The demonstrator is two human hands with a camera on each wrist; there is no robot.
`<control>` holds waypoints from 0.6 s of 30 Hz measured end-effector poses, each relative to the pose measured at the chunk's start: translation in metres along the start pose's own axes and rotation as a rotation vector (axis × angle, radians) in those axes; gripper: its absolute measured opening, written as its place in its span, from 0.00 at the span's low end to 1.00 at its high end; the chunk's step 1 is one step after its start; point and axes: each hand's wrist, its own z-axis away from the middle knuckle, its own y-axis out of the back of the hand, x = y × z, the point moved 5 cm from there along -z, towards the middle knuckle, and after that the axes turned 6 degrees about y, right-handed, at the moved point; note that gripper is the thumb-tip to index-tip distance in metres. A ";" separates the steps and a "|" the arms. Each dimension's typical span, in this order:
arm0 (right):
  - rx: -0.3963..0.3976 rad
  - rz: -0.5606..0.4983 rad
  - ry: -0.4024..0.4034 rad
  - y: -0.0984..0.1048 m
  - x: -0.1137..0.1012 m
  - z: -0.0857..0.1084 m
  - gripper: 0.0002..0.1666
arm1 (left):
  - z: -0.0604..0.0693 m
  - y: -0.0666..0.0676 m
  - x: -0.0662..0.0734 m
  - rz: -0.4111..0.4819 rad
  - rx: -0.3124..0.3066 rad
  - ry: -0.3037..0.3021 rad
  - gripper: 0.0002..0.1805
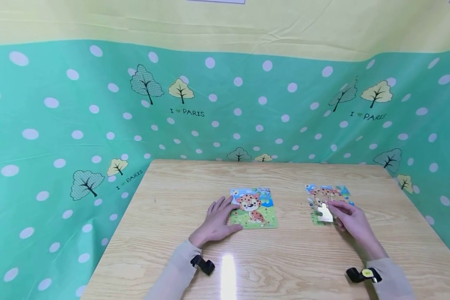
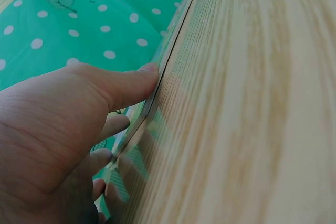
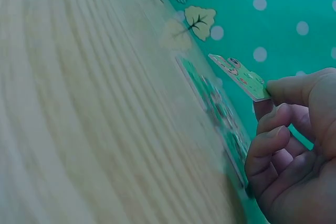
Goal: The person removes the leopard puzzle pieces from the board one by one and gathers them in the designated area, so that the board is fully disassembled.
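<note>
A square leopard-cub picture board (image 1: 262, 210) lies flat in the middle of the table. My left hand (image 1: 218, 221) rests at its left side with spread, mostly straight fingers, the thumb at the near edge. In the left wrist view, the thumb of that hand (image 2: 63, 124) touches the board's thin edge (image 2: 170, 48). My right hand (image 1: 354, 221) pinches a jigsaw piece (image 1: 325, 214) between thumb and fingers, above a second leopard jigsaw (image 1: 322, 191). From the right wrist, the held piece (image 3: 241, 76) appears tilted, with green print, apart from the jigsaw (image 3: 202, 90) below.
Both pictures lie on a light wooden table (image 1: 165, 187). A green polka-dot cloth (image 1: 225, 137) hangs behind the table and along its sides. Each wrist wears a black strapped device, one on the left sleeve (image 1: 202, 264) and one on the right (image 1: 363, 275).
</note>
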 end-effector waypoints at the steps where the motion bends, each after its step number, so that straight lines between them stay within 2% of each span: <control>1: 0.004 0.001 -0.002 0.002 0.001 0.001 0.37 | 0.000 0.000 0.000 -0.001 0.000 0.000 0.39; 7: 0.038 -0.034 -0.033 0.016 0.013 0.004 0.35 | 0.000 0.001 0.000 0.001 0.000 -0.003 0.39; 10: 0.044 -0.075 -0.054 0.024 0.020 0.004 0.31 | 0.000 0.001 0.001 0.002 -0.002 -0.007 0.39; 18: 0.047 -0.131 -0.089 0.047 0.037 0.006 0.07 | 0.002 0.001 0.001 -0.002 0.000 -0.016 0.39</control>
